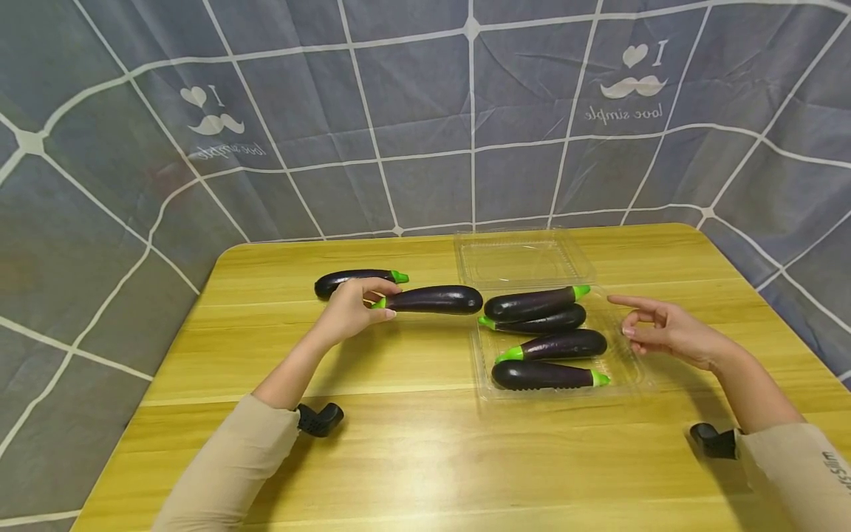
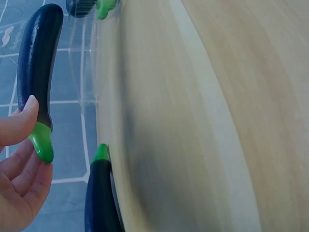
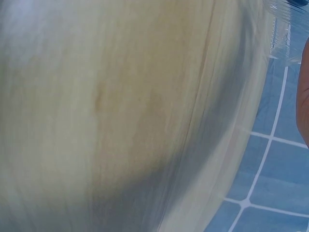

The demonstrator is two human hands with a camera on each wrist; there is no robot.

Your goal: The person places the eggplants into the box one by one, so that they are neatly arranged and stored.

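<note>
My left hand [image 1: 355, 309] pinches an eggplant [image 1: 435, 299] by its green stem end, thumb on one side and fingers on the other. In the left wrist view the held eggplant [image 2: 38, 63] is clear of the table, its dark rounded end away from the hand. Behind the left hand another eggplant [image 1: 355, 279] lies on the table, partly covered by the fingers. Several eggplants [image 1: 548, 375] lie side by side in a clear plastic container [image 1: 628, 369]. Beside its right edge my right hand [image 1: 678, 334] holds nothing, index finger extended and the others loosely bent.
The container's clear lid [image 1: 518, 258] is folded back behind it, flat towards the table's far edge. A wooden table [image 1: 425, 458] carries everything. Grey curtain with white lines [image 1: 425, 103] surrounds the back and sides. Black wrist mounts [image 1: 320, 420] sit at both sleeves.
</note>
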